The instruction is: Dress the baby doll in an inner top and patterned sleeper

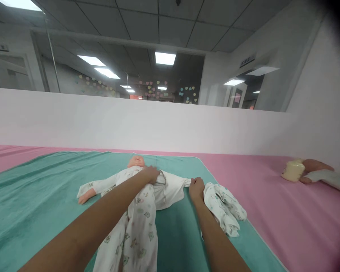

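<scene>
The training baby doll lay on its back in the middle of a teal towel, its head just short of the towel's far edge and its lower body pointing toward the person. A white baby suit printed with small animals covered its body, and the printed legs of the suit ran down the towel toward the person. The doll's bare hand poked from a sleeve on the towel's left side.

The person's left hand was curled and closed on a fold of the suit at the doll's chest, just below the chin. The right hand was bunched narrow around a tapered white end of cloth on the doll's other side; whether the doll's arm lay inside, I could not tell. Just beside that hand, a crumpled printed cloth sat near the towel's right edge.

The towel lay on a pink mat. Well to the right on it stood a cream bottle, touched by another person's hand in a pale sleeve.
</scene>
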A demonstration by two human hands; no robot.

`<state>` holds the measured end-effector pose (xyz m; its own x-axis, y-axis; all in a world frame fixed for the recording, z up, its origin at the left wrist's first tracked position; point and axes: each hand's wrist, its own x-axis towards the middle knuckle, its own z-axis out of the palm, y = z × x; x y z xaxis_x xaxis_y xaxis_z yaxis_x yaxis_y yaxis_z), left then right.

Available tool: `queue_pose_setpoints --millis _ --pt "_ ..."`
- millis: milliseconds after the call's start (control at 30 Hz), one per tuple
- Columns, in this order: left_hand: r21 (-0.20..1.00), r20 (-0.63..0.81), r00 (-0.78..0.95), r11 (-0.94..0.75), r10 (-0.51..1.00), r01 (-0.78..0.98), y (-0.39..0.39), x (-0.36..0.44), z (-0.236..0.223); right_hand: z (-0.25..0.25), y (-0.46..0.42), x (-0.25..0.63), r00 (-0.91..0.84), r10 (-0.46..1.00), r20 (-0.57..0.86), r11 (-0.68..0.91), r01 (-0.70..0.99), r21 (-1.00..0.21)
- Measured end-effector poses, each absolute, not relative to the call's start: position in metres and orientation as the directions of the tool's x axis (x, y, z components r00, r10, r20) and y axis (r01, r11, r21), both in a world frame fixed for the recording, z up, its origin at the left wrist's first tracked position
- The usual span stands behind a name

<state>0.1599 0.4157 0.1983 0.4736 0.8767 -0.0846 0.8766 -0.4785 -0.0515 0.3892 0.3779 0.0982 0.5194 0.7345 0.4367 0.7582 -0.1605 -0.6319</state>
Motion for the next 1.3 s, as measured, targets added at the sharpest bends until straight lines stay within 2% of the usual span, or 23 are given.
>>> queue_pose_setpoints --millis 100,267,467,633,733,933,1033,1100,1167,1233,1300 --pt "-0.107 -0.093 0.545 -0.552 0.833 0.827 0.407 0.169 0.189 0.094 0.381 0.387 0.530 0.720 0.447 -0.145 0.746 -0.650" --pt "-0.120 -0.053 0.617 -0.619 0.785 0.776 0.395 0.187 0.183 0.090 0.384 0.391 0.555 0.679 0.482 -0.118 0.730 -0.674" --pt "-0.079 -0.067 0.682 -0.685 0.728 0.724 0.399 0.142 0.218 0.086 0.391 0.397 0.610 0.625 0.487 -0.133 0.698 -0.704" --pt "-0.035 0.055 0.611 -0.610 0.790 0.792 0.399 0.106 0.243 0.086 0.392 0.395 0.598 0.662 0.452 -0.131 0.686 -0.716" --pt "-0.094 0.063 0.599 -0.593 0.798 0.800 0.389 0.124 0.231 0.088 0.388 0.392 0.549 0.717 0.431 -0.099 0.691 -0.716" --pt "-0.195 0.025 0.682 -0.666 0.730 0.720 0.359 0.195 0.174 0.091 0.375 0.384 0.418 0.813 0.405 -0.030 0.726 -0.687" --pt "-0.228 0.092 0.736 -0.705 0.671 0.671 0.351 0.199 0.168 0.093 0.371 0.382 0.353 0.842 0.409 0.005 0.752 -0.659" --pt "-0.187 0.178 0.721 -0.696 0.670 0.693 0.351 0.184 0.177 0.095 0.370 0.382 0.336 0.840 0.425 0.018 0.767 -0.641" --pt "-0.071 0.248 0.637 -0.642 0.730 0.764 0.356 0.158 0.192 0.100 0.367 0.378 0.323 0.821 0.472 0.047 0.784 -0.618" --pt "0.057 0.283 0.517 -0.552 0.808 0.832 0.363 0.125 0.203 0.108 0.360 0.366 0.251 0.791 0.557 0.153 0.801 -0.578" --pt "0.189 0.315 0.385 -0.455 0.867 0.870 0.369 0.090 0.205 0.117 0.348 0.345 0.119 0.764 0.634 0.324 0.780 -0.536"
